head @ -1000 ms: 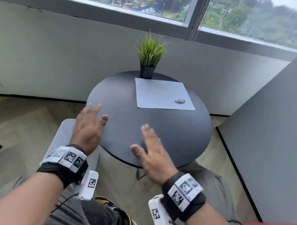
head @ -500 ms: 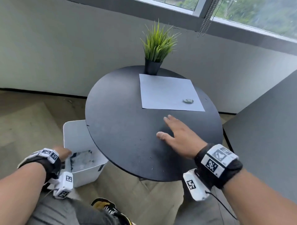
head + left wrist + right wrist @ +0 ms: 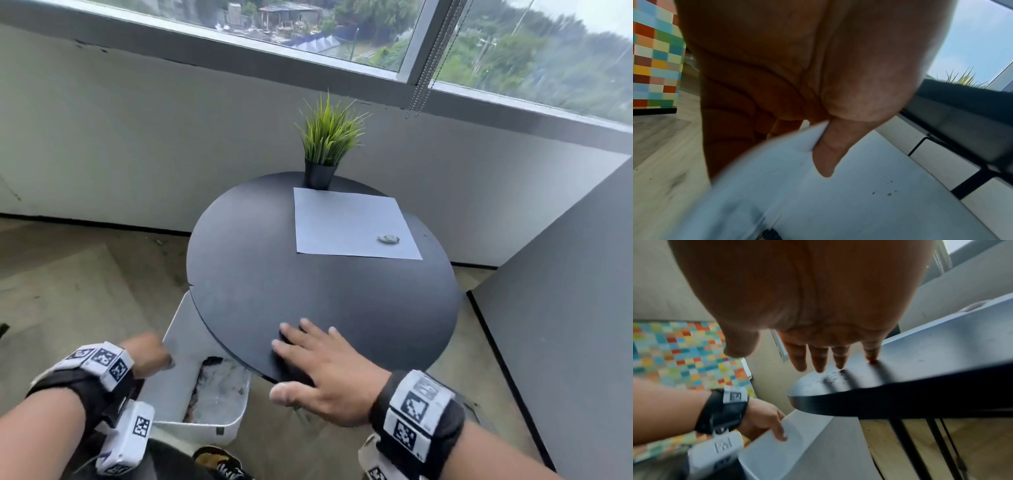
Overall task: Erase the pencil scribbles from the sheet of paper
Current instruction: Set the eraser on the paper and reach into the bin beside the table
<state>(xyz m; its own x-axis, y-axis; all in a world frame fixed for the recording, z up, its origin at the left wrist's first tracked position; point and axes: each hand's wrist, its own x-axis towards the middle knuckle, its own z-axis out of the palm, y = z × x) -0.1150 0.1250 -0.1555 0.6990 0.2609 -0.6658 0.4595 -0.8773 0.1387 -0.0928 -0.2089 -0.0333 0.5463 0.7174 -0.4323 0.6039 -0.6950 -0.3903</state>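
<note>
The white bin (image 3: 205, 394) is pinched at its rim by the left grip (image 3: 150, 354), presumably to catch crumbs swept by the flat, empty right grip (image 3: 329, 370); the sheet of paper (image 3: 346, 222) lies well beyond it on the surface (image 3: 308, 294).

Ahead of the right hand's (image 3: 329, 370) straight fingers (image 3: 308, 329), bare black tabletop (image 3: 274, 274) runs open as far as the sheet of paper (image 3: 342, 222); a small grey lump (image 3: 388, 238) sits on its near right corner, and a potted plant (image 3: 323, 150) blocks the far edge beyond
</note>
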